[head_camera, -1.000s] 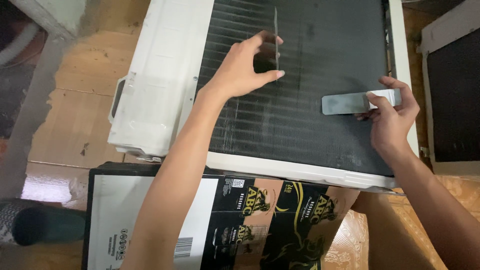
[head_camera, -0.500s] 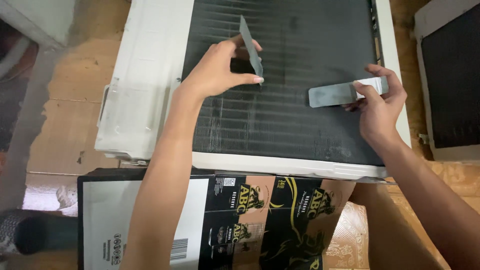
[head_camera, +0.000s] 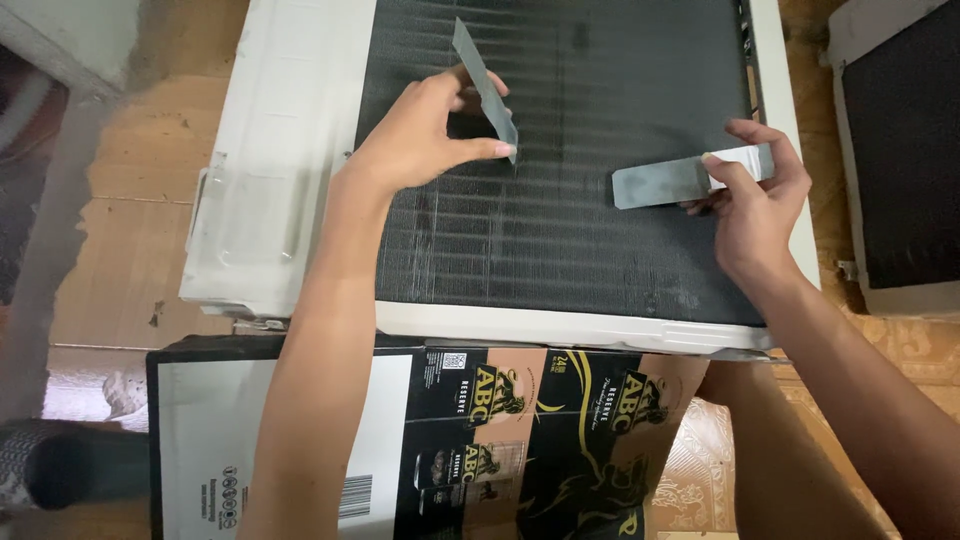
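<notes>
Wooden floor (head_camera: 120, 230) w/ white AC unit (head_camera: 290, 150) mid-frame, dark fin coil (head_camera: 560, 230) up. Left hand (head_camera: 420, 140) pinches grey metal strip (head_camera: 485, 85) on edge, upper centre; right hand (head_camera: 755, 205) clamps flat grey strip (head_camera: 665, 182) centre-right. Black cardboard box (head_camera: 500, 440) below.

An air-conditioner unit (head_camera: 290, 200) lies flat on the floor (head_camera: 120, 240), its finned coil (head_camera: 560, 240) facing up. Above the coil, the left hand (head_camera: 420, 140) holds a metal strip (head_camera: 485, 85); to its right, the right hand (head_camera: 755, 205) holds a second strip (head_camera: 665, 180). A flattened cardboard box (head_camera: 400, 440) lies in front of the unit, and another unit (head_camera: 900, 150) sits to the right.
</notes>
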